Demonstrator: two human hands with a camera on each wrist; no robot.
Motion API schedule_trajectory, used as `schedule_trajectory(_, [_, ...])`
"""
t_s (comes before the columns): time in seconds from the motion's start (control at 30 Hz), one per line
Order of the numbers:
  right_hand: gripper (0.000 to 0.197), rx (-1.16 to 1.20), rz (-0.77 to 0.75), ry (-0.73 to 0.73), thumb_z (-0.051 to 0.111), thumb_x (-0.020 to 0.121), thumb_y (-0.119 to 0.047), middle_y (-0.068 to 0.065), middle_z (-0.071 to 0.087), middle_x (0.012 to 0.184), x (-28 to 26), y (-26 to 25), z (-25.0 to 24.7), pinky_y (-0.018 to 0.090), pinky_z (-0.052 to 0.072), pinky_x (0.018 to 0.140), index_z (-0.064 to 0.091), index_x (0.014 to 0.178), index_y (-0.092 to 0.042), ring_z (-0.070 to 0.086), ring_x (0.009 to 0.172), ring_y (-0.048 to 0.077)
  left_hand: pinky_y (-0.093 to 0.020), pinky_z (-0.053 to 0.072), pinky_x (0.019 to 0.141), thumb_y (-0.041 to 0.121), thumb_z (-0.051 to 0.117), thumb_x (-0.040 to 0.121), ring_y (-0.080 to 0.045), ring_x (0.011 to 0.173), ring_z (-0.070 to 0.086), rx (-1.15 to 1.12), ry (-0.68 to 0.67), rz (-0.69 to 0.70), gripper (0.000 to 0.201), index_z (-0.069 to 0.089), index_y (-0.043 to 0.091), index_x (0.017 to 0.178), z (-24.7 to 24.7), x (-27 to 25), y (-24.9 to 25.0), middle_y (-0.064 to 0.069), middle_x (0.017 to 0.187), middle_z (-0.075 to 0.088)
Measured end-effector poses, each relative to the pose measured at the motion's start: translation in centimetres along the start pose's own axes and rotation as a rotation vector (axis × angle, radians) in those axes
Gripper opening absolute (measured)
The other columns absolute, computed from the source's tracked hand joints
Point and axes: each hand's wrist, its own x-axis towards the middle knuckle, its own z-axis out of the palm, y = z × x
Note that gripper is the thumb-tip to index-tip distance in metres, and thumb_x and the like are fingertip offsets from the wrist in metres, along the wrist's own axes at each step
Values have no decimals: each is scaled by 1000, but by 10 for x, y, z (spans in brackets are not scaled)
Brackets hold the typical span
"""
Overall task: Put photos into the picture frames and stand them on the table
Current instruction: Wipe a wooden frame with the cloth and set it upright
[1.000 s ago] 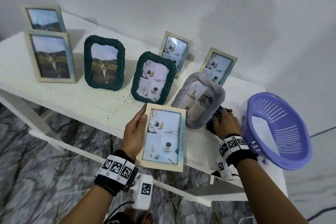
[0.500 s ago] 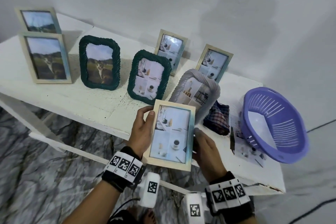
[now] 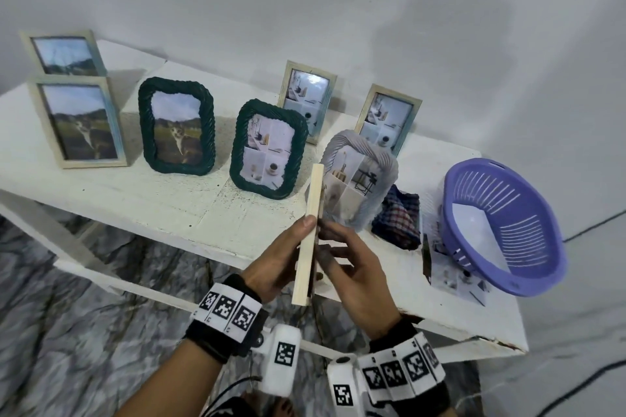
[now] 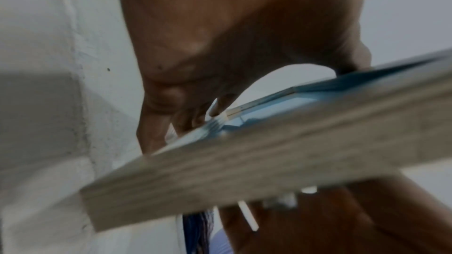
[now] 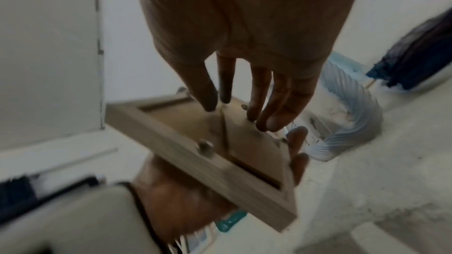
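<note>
A pale wooden picture frame [image 3: 309, 234] with a photo in it is held edge-on to me, just above the front edge of the white table [image 3: 135, 200]. My left hand [image 3: 281, 264] grips it, thumb on the near side edge and fingers across the glass side. My right hand [image 3: 352, 267] has straight fingers touching the back. In the right wrist view those fingertips [image 5: 266, 123] rest on the frame's brown backing board [image 5: 244, 138], beside its fold-out stand. The left wrist view shows the frame's edge [image 4: 244, 161] under my left hand [image 4: 220, 45].
Several filled frames stand on the table, among them two dark green rope frames [image 3: 176, 125] and a grey rope frame [image 3: 359, 179] right behind my hands. A checked cloth [image 3: 399, 220], loose photos [image 3: 454, 278] and a purple basket [image 3: 501, 230] lie at the right.
The frame has turned from facing me to edge-on. My right hand left the cloth, came across to the frame and now touches its back.
</note>
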Motion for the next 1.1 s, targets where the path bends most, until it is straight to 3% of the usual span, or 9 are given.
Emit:
schedule_trajectory(0.1, [46,-36,12,8,65,90,-14,-12,64,104,2,0,0,33,57,75,51,130,-32,66,93,17,-62,30,112,69,69,73,-40,128,51,-53,-28,9,91,47,9,138,4,-4,8,-26,135,53])
schedule_trajectory(0.2, [44,-207,-40,60,70,83,-26,-13,59,93,5,2,-6,32,54,67,55,123,-38,61,81,14,-59,38,108,78,69,62,-26,124,55,47,21,29,91,53,24,133,5,-6,16,-13,132,59])
schedule_trajectory(0.27, [35,-468,-157,107,68,80,-33,-11,55,86,10,2,-13,32,51,63,63,115,-32,56,76,11,-53,46,100,85,68,52,-21,111,60,124,72,49,90,60,32,124,3,-6,19,-6,118,62])
schedule_trajectory(0.4, [18,-963,-399,218,62,82,-31,-1,53,66,18,-6,-23,33,40,51,73,91,-20,49,58,20,-46,51,92,84,62,54,-17,113,62,201,125,46,87,53,39,129,0,-8,25,4,119,66])
schedule_trajectory(0.5, [22,-1065,-293,251,54,87,-34,0,60,52,16,-15,-17,30,40,42,72,95,-27,55,45,22,-33,51,84,77,60,57,-7,111,62,244,158,90,95,41,36,141,1,-7,31,14,120,63])
schedule_trajectory(0.67, [26,-132,252,85,47,101,-26,4,73,73,17,-37,-2,44,58,58,70,112,-20,69,58,23,-12,52,78,62,74,70,12,101,60,399,149,198,84,27,43,137,3,-17,46,17,125,55])
schedule_trajectory(0.77, [44,341,458,75,38,100,-48,9,74,100,22,-45,1,50,56,81,71,108,-20,72,90,29,-39,48,102,88,59,59,-4,122,55,432,238,198,106,24,40,147,-14,-27,52,13,140,49])
schedule_trajectory(0.87, [52,712,485,-7,33,96,-55,11,66,123,31,-53,3,50,52,93,62,126,-22,64,112,30,-51,46,101,87,31,74,-15,116,63,330,252,135,76,49,43,132,-29,-32,66,7,127,65])
schedule_trajectory(1.1, [56,647,407,-96,33,95,-50,14,64,125,78,-72,22,46,52,94,59,130,-15,62,115,31,-58,46,100,82,10,75,-32,109,66,247,143,7,91,72,26,111,-50,-31,135,-11,112,72])
